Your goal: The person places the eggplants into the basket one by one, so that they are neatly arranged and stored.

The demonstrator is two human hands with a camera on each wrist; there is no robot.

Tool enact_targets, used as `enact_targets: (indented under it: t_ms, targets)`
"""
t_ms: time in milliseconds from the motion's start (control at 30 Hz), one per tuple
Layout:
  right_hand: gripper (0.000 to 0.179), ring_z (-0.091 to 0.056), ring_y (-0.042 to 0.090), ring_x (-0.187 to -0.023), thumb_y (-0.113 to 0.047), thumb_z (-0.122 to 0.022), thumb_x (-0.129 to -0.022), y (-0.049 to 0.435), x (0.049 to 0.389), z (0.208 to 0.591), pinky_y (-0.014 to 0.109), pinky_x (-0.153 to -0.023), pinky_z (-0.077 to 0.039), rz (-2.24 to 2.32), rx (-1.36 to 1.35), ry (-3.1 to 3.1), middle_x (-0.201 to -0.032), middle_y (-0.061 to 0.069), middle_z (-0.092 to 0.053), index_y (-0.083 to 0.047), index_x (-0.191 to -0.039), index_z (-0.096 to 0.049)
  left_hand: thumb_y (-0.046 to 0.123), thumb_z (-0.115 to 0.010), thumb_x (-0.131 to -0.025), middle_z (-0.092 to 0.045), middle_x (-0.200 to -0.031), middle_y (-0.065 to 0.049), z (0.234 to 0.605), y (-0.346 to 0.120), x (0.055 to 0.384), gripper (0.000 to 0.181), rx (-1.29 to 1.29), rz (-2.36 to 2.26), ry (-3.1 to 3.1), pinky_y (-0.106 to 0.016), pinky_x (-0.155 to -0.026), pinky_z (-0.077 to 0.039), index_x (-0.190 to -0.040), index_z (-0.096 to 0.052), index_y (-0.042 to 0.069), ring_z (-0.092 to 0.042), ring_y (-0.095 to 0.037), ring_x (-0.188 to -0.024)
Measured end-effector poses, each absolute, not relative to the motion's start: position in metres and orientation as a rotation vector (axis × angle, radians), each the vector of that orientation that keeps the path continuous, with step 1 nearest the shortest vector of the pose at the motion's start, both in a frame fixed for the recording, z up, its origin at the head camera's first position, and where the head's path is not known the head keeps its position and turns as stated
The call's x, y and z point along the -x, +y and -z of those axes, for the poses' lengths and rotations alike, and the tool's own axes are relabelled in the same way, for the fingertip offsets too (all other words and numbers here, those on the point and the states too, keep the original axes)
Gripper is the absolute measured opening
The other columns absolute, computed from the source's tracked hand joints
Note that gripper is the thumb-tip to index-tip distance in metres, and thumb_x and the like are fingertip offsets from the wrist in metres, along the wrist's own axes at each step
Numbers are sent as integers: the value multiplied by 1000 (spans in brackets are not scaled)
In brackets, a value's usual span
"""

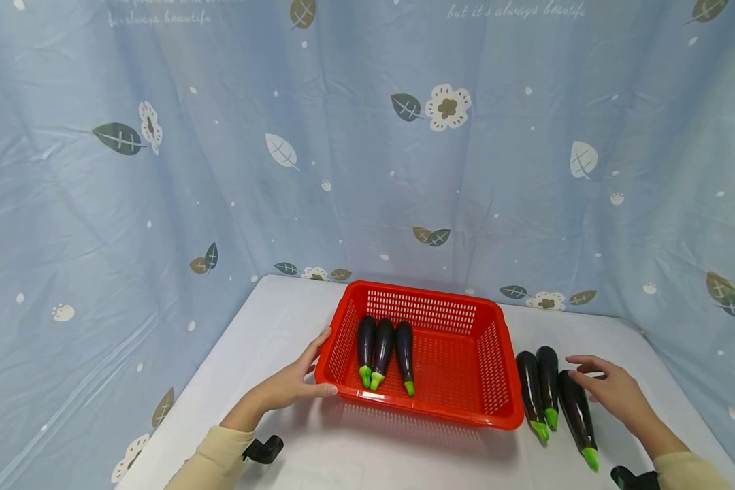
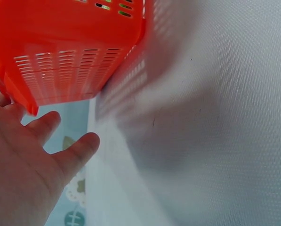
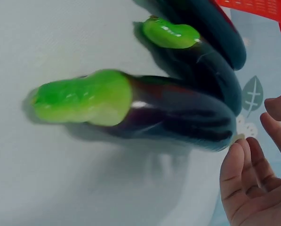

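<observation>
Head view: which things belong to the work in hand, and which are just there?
Seem part of the work:
basket, left hand at its rim
three eggplants inside
three eggplants beside it, right hand near one

Just there:
table, underneath
curtain, behind
black wrist devices

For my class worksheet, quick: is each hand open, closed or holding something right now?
Left hand: open, touching the red perforated plastic basket.
Right hand: open, holding nothing, near the rightmost long, dark purple eggplant.
</observation>
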State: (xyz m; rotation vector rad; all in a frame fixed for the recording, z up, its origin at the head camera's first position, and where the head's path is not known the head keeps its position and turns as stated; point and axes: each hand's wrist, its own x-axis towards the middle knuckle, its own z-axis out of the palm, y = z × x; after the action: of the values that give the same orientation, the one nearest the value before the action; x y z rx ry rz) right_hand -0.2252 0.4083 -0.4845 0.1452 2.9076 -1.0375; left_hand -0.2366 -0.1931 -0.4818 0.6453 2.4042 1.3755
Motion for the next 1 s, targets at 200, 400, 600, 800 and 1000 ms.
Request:
enact_targets:
  t_ms: [200, 400, 600, 800, 1000]
  targets:
    - [57, -59, 53, -109, -34, -62, -101, 410, 225, 486, 40, -71, -60, 1015, -133, 2849, -132, 43, -46, 9, -137, -53, 39, -77, -89, -3, -171, -5, 483, -195, 237, 109, -632, -1371, 2407, -60, -115, -33, -165, -1, 21, -15, -37, -154]
    - [63, -48, 60, -121, -35, -66, -99, 411, 227, 492, 48, -79, -61, 1085, -165, 2714, -140, 45, -36, 10, -139, -48, 41, -77, -88, -3, -171, 0, 485, -195, 237, 110, -601, -1360, 2410, -57, -116, -34, -165, -1, 24, -14, -33, -155]
    - [69, -52, 57, -119, -33, -71, -95, 413, 227, 500, 48, -79, -61, 1146, -208, 2640, -141, 44, -33, 10, -141, -43, 40, -76, -88, -4, -171, -4, 485, -195, 238, 109, -619, -1363, 2412, -58, -115, -35, -165, -1, 24, -15, -36, -154]
    - [69, -59, 51, -111, -32, -70, -95, 418, 226, 501, 41, -74, -61, 1151, -219, 2678, -139, 44, -35, 10, -141, -42, 39, -77, -88, -5, -171, -6, 485, -194, 238, 108, -629, -1376, 2408, -59, -114, -36, -165, -2, 24, -17, -38, -153]
    - [68, -63, 46, -105, -32, -68, -96, 427, 224, 501, 37, -71, -59, 1096, -235, 2756, -140, 44, -36, 11, -143, -41, 38, -77, -88, -5, -171, -5, 485, -194, 238, 108, -632, -1379, 2404, -60, -115, -34, -165, -3, 23, -17, -37, -153]
